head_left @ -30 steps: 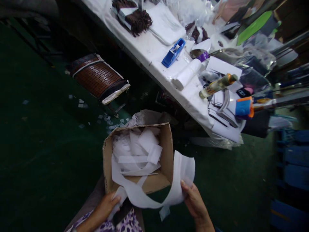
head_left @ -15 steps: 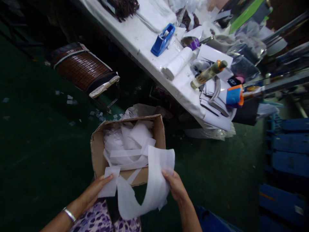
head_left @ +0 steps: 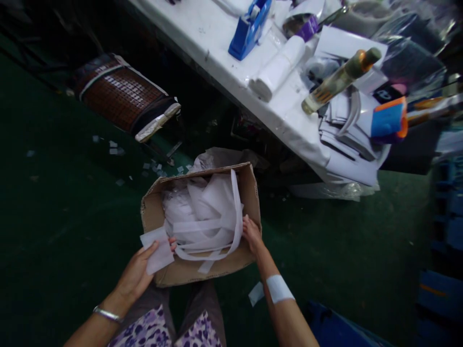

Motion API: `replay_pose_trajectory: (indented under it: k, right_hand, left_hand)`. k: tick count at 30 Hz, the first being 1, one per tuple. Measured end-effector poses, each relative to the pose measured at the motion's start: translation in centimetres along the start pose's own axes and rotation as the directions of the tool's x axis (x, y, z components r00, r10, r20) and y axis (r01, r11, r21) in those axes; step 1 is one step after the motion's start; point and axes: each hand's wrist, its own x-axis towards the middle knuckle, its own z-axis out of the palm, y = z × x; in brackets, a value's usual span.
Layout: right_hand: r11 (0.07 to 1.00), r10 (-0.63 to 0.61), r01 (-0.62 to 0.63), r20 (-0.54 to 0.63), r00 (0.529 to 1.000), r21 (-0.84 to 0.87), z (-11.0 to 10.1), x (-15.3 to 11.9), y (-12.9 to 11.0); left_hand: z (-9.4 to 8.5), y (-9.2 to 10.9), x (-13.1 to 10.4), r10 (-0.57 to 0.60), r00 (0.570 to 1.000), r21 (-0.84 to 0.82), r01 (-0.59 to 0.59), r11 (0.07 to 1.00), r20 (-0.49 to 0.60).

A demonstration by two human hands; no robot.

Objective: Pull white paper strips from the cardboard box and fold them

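A thin white square piece (head_left: 157,250) that looks like paper or fabric is pinched in my left hand (head_left: 139,270), at the near left corner of a cardboard box (head_left: 170,278). Several white strips and scraps (head_left: 213,202) fill the box. My right hand (head_left: 252,234) reaches over the box's right side, its bent fingers at a long curved white strip (head_left: 237,212); the thumb is mostly hidden. A pale white piece (head_left: 280,288) lies across my right forearm, and another small white piece (head_left: 256,294) shows beside it, over the floor.
A white-covered table (head_left: 231,82) stands beyond the box, bearing a blue tape dispenser (head_left: 249,31), a white roll (head_left: 278,70), a bottle (head_left: 340,82) and cut pieces. A brown woven seat (head_left: 123,96) is at the left. Blue crates (head_left: 437,299) line the right. Scraps (head_left: 115,149) dot the green floor.
My right hand has moved forward into the box, and the wide white strip it held now lies inside. My left hand has shifted slightly left and up, still holding the square piece.
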Motion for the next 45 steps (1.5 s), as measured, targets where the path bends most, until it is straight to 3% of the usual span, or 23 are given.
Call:
replay_pose_trajectory:
  k: [3, 5, 8, 12, 17, 21, 25, 29, 31, 33, 34, 35, 36, 37, 39, 40, 41, 43, 45]
  right_hand:
    - [0.964, 0.217, -0.233, 0.127, 0.968, 0.13, -1.5, -4.1, 2.9]
    - [0.941, 0.227, -0.271, 0.215, 0.95, 0.204, -1.0, -6.2, 3.9]
    - [0.96, 0.186, -0.235, 0.279, 0.942, 0.152, 1.0, -7.2, 4.2]
    - [0.98, 0.182, -0.196, 0.242, 0.953, 0.034, 4.0, -5.5, 4.0]
    - [0.993, 0.118, -0.112, 0.25, 0.961, -0.038, 6.9, -4.5, 4.5]
    - [0.991, 0.101, -0.063, 0.342, 0.934, -0.121, 8.0, -5.9, 4.7]
    - [0.985, 0.063, 0.005, 0.393, 0.917, -0.17, 8.5, -7.5, 5.7]
    - [0.963, -0.018, 0.133, 0.432, 0.902, -0.236, 9.7, -9.4, 7.7]
    - [0.944, 0.013, 0.149, 0.483, 0.875, -0.294, 10.0, -10.7, 8.0]
    - [0.937, 0.088, 0.113, 0.537, 0.839, -0.33, 9.5, -12.1, 6.9]
    - [0.938, 0.091, 0.098, 0.51, 0.855, -0.333, 9.0, -12.8, 5.8]
    - [0.936, 0.053, 0.105, 0.43, 0.901, -0.336, 8.4, -13.6, 4.3]
    - [0.928, -0.036, 0.138, 0.285, 0.958, -0.347, 7.7, -14.4, 2.6]
    - [0.906, -0.165, 0.192, 0.102, 0.981, -0.378, 7.2, -15.2, 0.8]
    - [0.824, -0.418, 0.303, -0.152, 0.896, -0.479, 6.6, -16.8, -2.5]
    - [0.786, -0.485, 0.349, -0.158, 0.86, -0.51, 6.7, -17.5, -3.8]
    - [0.761, -0.508, 0.392, -0.099, 0.856, -0.516, 7.2, -18.1, -4.7]
    - [0.76, -0.459, 0.441, 0.084, 0.884, -0.477, 8.8, -18.9, -5.5]
    - [0.811, -0.394, 0.433, 0.18, 0.901, -0.394, 10.8, -19.5, -5.4]
  left_hand:
    - [0.1, 0.0, 0.0, -0.029, 1.0, 0.01, 0.029, 1.0, -0.003]
    - [0.2, -0.4, -0.2, -0.048, 0.999, 0.015, 0.048, 0.999, -0.026]
    - [0.2, -1.0, -0.6, -0.085, 0.995, 0.03, 0.086, 0.996, -0.054]
    - [0.6, -1.1, -1.1, -0.089, 0.994, 0.041, 0.092, 0.995, -0.069]
    - [2.4, -0.6, -1.0, -0.072, 0.997, 0.12, 0.07, 0.99, 0.01]
    - [3.6, -0.1, 0.8, -0.018, 0.999, 0.276, 0.005, 0.961, 0.042]
    - [5.0, 1.7, 3.3, 0.107, 0.99, 0.273, -0.127, 0.954, 0.087]
    - [7.0, 4.2, 4.6, -0.076, 0.964, 0.184, 0.029, 0.982, 0.256]
    - [7.8, 5.1, 4.4, -0.129, 0.939, 0.169, 0.078, 0.983, 0.32]
    - [8.3, 5.5, 3.7, -0.116, 0.932, 0.178, 0.056, 0.982, 0.344]
    - [8.4, 5.6, 3.1, -0.095, 0.936, 0.192, 0.03, 0.981, 0.34]
    - [8.5, 5.6, 2.5, -0.065, 0.944, 0.207, -0.004, 0.978, 0.324]
    - [8.6, 5.5, 1.7, -0.03, 0.955, 0.223, -0.038, 0.974, 0.296]
    - [8.6, 5.4, 0.9, 0.002, 0.965, 0.243, -0.068, 0.968, 0.26]
    - [8.8, 4.9, -0.8, 0.059, 0.976, 0.297, -0.121, 0.947, 0.21]
    - [9.0, 4.6, -1.7, 0.082, 0.973, 0.331, -0.152, 0.931, 0.215]
    - [9.1, 4.3, -2.6, 0.111, 0.966, 0.358, -0.193, 0.914, 0.235]
    - [9.5, 3.6, -4.5, 0.186, 0.934, 0.388, -0.3, 0.871, 0.305]
    - [9.6, 3.2, -6.4, 0.262, 0.899, 0.391, -0.395, 0.831, 0.352]
